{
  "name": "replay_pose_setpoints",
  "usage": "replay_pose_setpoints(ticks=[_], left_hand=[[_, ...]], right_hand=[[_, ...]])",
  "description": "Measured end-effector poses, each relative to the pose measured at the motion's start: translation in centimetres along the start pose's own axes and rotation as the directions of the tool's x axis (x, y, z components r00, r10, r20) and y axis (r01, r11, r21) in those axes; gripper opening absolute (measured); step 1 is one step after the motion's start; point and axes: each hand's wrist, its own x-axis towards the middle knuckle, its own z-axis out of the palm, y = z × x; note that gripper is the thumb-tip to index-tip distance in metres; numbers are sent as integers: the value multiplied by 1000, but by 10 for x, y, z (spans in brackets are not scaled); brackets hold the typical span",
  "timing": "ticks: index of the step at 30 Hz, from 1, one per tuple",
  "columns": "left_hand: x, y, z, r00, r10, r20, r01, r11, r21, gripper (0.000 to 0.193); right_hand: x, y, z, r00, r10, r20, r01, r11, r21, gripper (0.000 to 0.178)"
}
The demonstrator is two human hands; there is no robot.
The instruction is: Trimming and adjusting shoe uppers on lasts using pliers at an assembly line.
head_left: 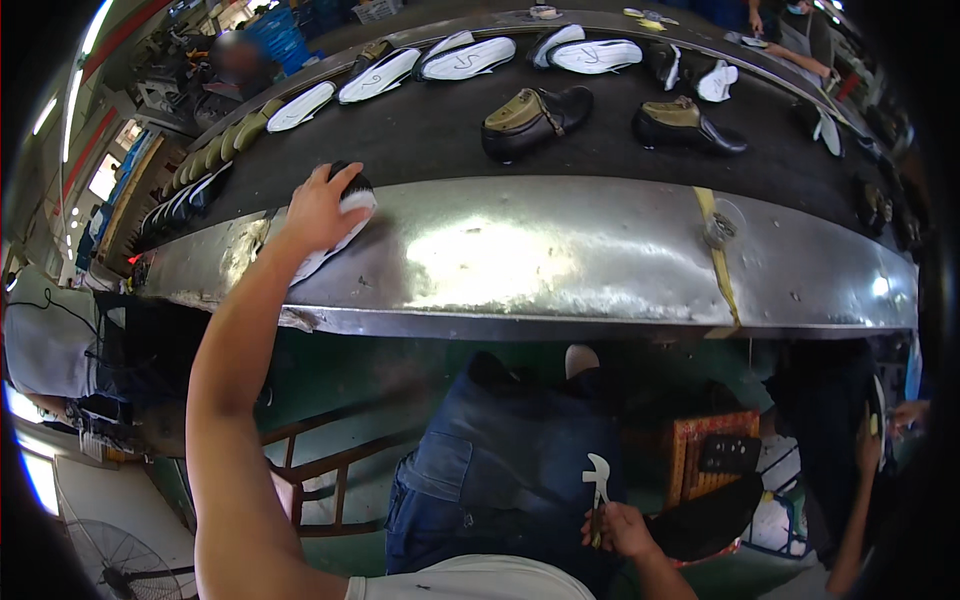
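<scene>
On the metal edge of the bench, my left hand is closed around a shoe with a black upper and a white underside. My fingers cover much of its middle. Low over my lap, my right hand grips metal lasting pincers by the handle. Their curved jaw points up, and a small stub sticks out at the side. The pincers are well apart from the shoe.
A dark conveyor belt runs behind the metal ledge. White-soled shoes line its far side, nearer ones being a black-and-olive shoe and another shoe. A clear cup stands near yellow tape. Other people work on both sides.
</scene>
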Motion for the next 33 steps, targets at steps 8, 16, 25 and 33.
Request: replay_pose_setpoints(ticks=[8,16,25,33], left_hand=[[-229,131,-75,775,201,-600,-476,810,-344,93],[-351,226,73,934,146,326,355,-273,-894,70],[-354,234,67,909,273,315,391,-297,-871,64],[-345,220,83,944,252,215,186,133,-973,62]], right_hand=[[-22,37,32,998,-30,-48,37,990,134,41],[-86,-15,101,904,-429,-7,372,791,-486,30],[-76,-41,129,935,-343,92,344,815,-467,28],[-56,-62,120,962,-165,216,172,985,-12,27]])
